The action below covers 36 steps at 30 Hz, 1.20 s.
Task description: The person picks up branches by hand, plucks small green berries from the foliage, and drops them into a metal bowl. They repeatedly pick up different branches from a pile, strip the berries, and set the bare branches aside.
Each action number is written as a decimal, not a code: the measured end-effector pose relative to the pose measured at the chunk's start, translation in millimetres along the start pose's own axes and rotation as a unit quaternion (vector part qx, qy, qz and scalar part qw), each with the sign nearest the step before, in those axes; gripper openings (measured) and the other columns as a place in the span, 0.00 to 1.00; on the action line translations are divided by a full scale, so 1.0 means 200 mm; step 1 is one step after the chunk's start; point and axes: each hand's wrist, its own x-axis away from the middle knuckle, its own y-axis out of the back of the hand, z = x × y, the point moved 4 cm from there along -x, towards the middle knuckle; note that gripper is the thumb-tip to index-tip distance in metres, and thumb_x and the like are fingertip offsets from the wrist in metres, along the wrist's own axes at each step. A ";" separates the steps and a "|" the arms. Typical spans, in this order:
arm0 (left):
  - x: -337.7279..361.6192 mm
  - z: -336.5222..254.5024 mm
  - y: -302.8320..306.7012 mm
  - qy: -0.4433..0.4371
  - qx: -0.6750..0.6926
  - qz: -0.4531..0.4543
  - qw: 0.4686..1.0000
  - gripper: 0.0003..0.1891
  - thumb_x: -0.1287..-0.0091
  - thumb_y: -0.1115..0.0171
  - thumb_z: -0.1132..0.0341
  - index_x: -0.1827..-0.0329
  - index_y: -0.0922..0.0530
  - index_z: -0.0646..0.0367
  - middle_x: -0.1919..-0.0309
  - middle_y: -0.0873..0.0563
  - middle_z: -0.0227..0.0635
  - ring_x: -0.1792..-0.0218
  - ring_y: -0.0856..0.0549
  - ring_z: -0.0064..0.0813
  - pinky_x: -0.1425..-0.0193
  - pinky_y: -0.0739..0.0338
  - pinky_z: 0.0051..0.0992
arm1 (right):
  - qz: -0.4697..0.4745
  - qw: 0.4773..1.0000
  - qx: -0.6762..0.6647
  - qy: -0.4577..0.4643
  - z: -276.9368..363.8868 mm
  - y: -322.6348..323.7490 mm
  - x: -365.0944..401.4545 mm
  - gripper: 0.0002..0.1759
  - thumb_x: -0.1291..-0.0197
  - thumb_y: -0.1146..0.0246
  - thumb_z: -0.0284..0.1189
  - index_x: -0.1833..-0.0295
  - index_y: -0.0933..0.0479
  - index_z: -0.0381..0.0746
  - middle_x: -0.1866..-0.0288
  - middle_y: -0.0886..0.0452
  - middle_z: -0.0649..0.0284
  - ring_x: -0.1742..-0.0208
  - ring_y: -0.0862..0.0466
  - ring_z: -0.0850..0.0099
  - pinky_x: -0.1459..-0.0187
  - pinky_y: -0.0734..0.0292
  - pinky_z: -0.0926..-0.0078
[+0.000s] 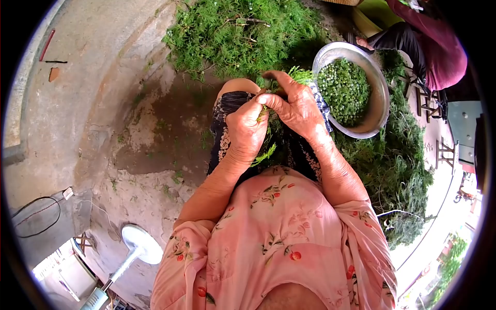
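Above my lap, my left hand (246,126) is closed in a pinch around a leafy evergreen sprig (265,155), whose tip hangs out below the fingers. Close against it, my right hand (297,106) curls its fingers and thumb around the upper part of the same greenery. Feathery leaves (300,75) stick out behind the right knuckles. My fingers hide the middle of the sprig. Just right of my right hand stands a wide metal basin (381,98), holding small pale round cones or berries (343,90) mixed with green bits.
A large heap of cut evergreen branches (243,36) lies ahead, and more branches (395,170) spread to the right beyond the basin. Another person (439,46) sits at the upper right near a yellow-green tub (374,15). A white fan (140,245) stands at the lower left.
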 end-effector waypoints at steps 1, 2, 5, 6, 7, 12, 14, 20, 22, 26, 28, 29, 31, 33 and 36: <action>0.00 0.00 -0.01 0.000 0.000 0.000 1.000 0.11 0.46 0.42 0.82 0.59 0.23 0.64 0.73 0.18 0.42 0.75 0.20 0.25 0.67 0.26 0.20 | 0.000 1.000 0.000 0.000 -0.01 0.00 0.00 0.25 0.48 0.35 0.40 0.51 0.28 0.34 0.73 0.21 0.51 0.71 0.18 0.59 0.68 0.25 0.69; 0.00 0.00 -0.01 -0.014 0.011 -0.014 1.000 0.12 0.46 0.43 0.82 0.58 0.23 0.64 0.72 0.18 0.42 0.74 0.19 0.25 0.67 0.26 0.20 | 0.004 0.999 -0.039 -0.001 -0.01 0.00 0.00 0.23 0.47 0.35 0.39 0.52 0.28 0.34 0.73 0.21 0.52 0.71 0.18 0.59 0.68 0.25 0.68; -0.01 -0.01 -0.01 -0.007 0.025 -0.022 0.999 0.13 0.46 0.42 0.80 0.56 0.22 0.62 0.70 0.17 0.42 0.72 0.17 0.33 0.67 0.24 0.23 | -0.001 0.997 -0.074 -0.007 -0.01 -0.01 0.01 0.15 0.44 0.38 0.32 0.56 0.28 0.34 0.72 0.21 0.51 0.72 0.18 0.61 0.68 0.25 0.70; -0.02 -0.01 -0.01 0.014 0.029 -0.017 0.999 0.13 0.46 0.41 0.79 0.56 0.22 0.60 0.68 0.17 0.42 0.70 0.16 0.40 0.67 0.23 0.26 | 0.000 0.997 -0.063 -0.037 -0.01 -0.01 0.01 0.12 0.43 0.40 0.30 0.57 0.28 0.34 0.74 0.21 0.54 0.75 0.20 0.66 0.72 0.27 0.73; -0.02 -0.02 -0.01 0.013 0.029 -0.016 0.999 0.13 0.46 0.41 0.79 0.56 0.22 0.60 0.68 0.17 0.42 0.70 0.16 0.40 0.67 0.23 0.26 | 0.000 0.997 -0.052 -0.066 0.00 -0.01 0.02 0.10 0.42 0.42 0.28 0.58 0.28 0.34 0.75 0.21 0.57 0.78 0.22 0.71 0.75 0.29 0.77; -0.05 -0.01 -0.02 0.025 0.079 -0.010 0.997 0.12 0.43 0.43 0.80 0.56 0.22 0.62 0.68 0.16 0.43 0.68 0.15 0.32 0.64 0.24 0.22 | 0.035 0.892 -0.386 -0.231 -0.01 -0.02 0.04 0.07 0.41 0.44 0.29 0.62 0.29 0.36 0.81 0.30 0.69 0.84 0.36 0.84 0.84 0.44 0.86; -0.04 -0.01 -0.01 0.028 0.089 -0.012 0.996 0.12 0.43 0.42 0.80 0.57 0.22 0.63 0.68 0.16 0.43 0.67 0.15 0.31 0.63 0.24 0.22 | 0.043 0.885 -0.410 -0.219 0.00 -0.01 0.05 0.06 0.40 0.45 0.29 0.62 0.30 0.36 0.83 0.33 0.71 0.86 0.41 0.86 0.87 0.50 0.87; -0.07 0.10 0.00 0.116 0.156 -0.037 0.980 0.09 0.40 0.42 0.77 0.57 0.22 0.65 0.71 0.16 0.35 0.73 0.20 0.21 0.70 0.27 0.18 | 0.059 0.878 -0.414 -0.231 0.07 0.08 0.10 0.06 0.40 0.45 0.30 0.63 0.31 0.38 0.82 0.32 0.70 0.87 0.38 0.85 0.87 0.47 0.87; -0.06 0.13 0.02 0.243 0.326 -0.066 0.911 0.07 0.37 0.42 0.73 0.57 0.22 0.64 0.75 0.20 0.26 0.82 0.30 0.11 0.80 0.35 0.13 | -0.029 0.870 -0.422 -0.253 0.03 0.17 0.10 0.07 0.40 0.43 0.31 0.62 0.30 0.39 0.80 0.29 0.69 0.87 0.35 0.83 0.87 0.44 0.87; -0.07 0.09 0.06 0.292 0.372 -0.080 0.877 0.08 0.36 0.42 0.68 0.57 0.23 0.61 0.79 0.24 0.25 0.86 0.33 0.10 0.89 0.40 0.15 | -0.170 0.824 -0.473 -0.261 -0.27 0.41 0.10 0.08 0.39 0.48 0.25 0.56 0.30 0.35 0.69 0.25 0.59 0.74 0.25 0.74 0.74 0.30 0.82; -0.06 0.12 0.09 0.320 0.393 -0.106 0.855 0.09 0.37 0.40 0.68 0.57 0.24 0.62 0.76 0.22 0.28 0.86 0.32 0.11 0.90 0.41 0.15 | -0.254 0.787 -0.492 -0.274 -0.49 0.54 0.13 0.10 0.38 0.50 0.22 0.52 0.30 0.31 0.61 0.25 0.54 0.67 0.23 0.69 0.71 0.26 0.77; -0.07 0.13 0.11 0.329 0.403 -0.122 0.845 0.10 0.38 0.40 0.67 0.57 0.24 0.62 0.76 0.22 0.30 0.86 0.32 0.12 0.90 0.41 0.15 | -0.289 0.781 -0.479 -0.277 -0.59 0.61 0.15 0.12 0.38 0.50 0.21 0.50 0.31 0.30 0.57 0.25 0.53 0.64 0.23 0.67 0.70 0.24 0.74; -0.07 0.14 0.14 0.346 0.417 -0.137 0.829 0.09 0.38 0.40 0.67 0.59 0.25 0.62 0.75 0.22 0.30 0.86 0.32 0.13 0.90 0.41 0.16 | -0.362 0.773 -0.434 -0.288 -0.72 0.74 0.19 0.14 0.38 0.48 0.22 0.47 0.32 0.30 0.54 0.26 0.53 0.61 0.23 0.66 0.66 0.21 0.71; -0.06 0.16 0.17 0.355 0.425 -0.150 0.819 0.09 0.38 0.40 0.67 0.59 0.25 0.62 0.77 0.24 0.27 0.86 0.32 0.12 0.90 0.41 0.16 | -0.367 0.816 -0.355 -0.271 -0.98 0.90 0.25 0.19 0.39 0.43 0.30 0.44 0.32 0.34 0.54 0.25 0.55 0.60 0.23 0.67 0.65 0.21 0.72; -0.06 0.20 0.22 0.361 0.425 -0.164 0.814 0.09 0.39 0.38 0.66 0.60 0.25 0.60 0.81 0.26 0.24 0.87 0.36 0.12 0.89 0.45 0.18 | -0.404 0.868 -0.104 -0.271 -1.11 1.08 0.33 0.21 0.43 0.40 0.37 0.49 0.27 0.35 0.56 0.25 0.58 0.61 0.25 0.68 0.61 0.27 0.72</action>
